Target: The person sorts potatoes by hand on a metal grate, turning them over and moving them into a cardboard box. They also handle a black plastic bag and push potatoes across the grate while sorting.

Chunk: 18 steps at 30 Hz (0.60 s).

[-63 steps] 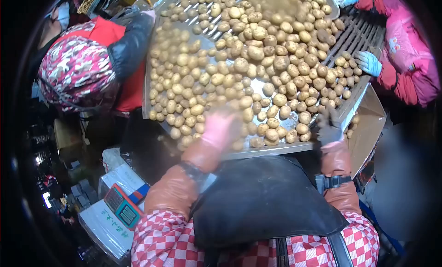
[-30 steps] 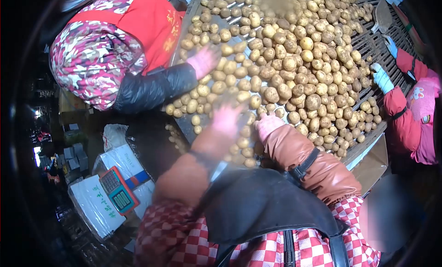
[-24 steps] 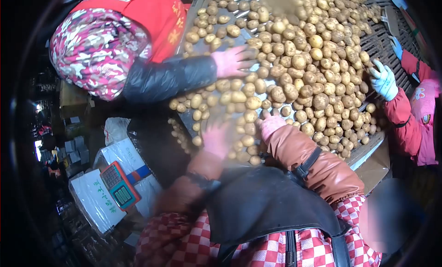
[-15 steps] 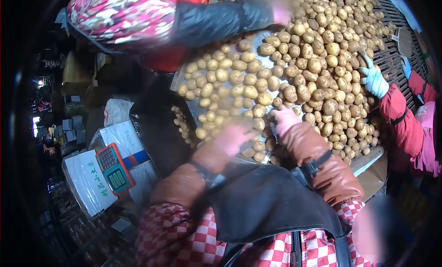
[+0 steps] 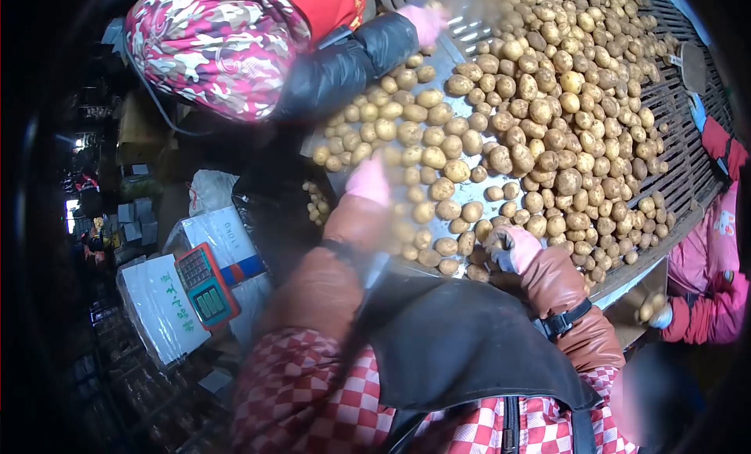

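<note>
A head-worn camera looks forward and down over potatoes (image 5: 569,180).

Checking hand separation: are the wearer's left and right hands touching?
Apart. The head view shows a wide gap between the left hand and the right hand, with several potatoes lying in it.

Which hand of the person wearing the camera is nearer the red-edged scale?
The left hand: it is the blurred one, on the same side of the picture as the scale. The right hand, sharper and curled, is farther across.
</note>
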Each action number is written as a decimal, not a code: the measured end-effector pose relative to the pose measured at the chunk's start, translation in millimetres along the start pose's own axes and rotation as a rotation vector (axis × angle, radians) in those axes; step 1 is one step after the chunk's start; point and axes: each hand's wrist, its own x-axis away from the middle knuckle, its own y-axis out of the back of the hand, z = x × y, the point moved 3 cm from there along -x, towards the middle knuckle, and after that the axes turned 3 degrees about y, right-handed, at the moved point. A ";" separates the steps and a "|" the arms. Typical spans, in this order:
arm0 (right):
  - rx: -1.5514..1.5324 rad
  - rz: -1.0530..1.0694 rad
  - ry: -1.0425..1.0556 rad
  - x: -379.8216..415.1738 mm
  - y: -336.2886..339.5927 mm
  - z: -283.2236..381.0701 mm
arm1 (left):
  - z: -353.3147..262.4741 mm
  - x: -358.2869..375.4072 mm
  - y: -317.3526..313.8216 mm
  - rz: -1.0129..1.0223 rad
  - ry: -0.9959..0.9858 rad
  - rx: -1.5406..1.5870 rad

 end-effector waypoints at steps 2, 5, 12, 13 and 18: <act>-0.432 -0.053 0.014 -9.1 -12.2 -37.6 | 23.9 -27.1 -33.6 -0.006 0.145 0.280; -0.108 0.020 0.291 -9.3 20.8 5.2 | 31.7 -25.1 -42.7 0.087 0.540 1.076; -1.109 0.181 -0.434 -42.3 -6.5 0.8 | -15.6 37.3 9.2 0.143 0.340 0.825; -1.326 0.156 -0.274 -27.9 -1.0 31.4 | -11.9 43.7 -4.8 0.114 0.182 0.811; -1.736 0.370 -0.132 -47.9 -36.9 -14.9 | 11.3 41.5 33.1 0.100 0.341 1.024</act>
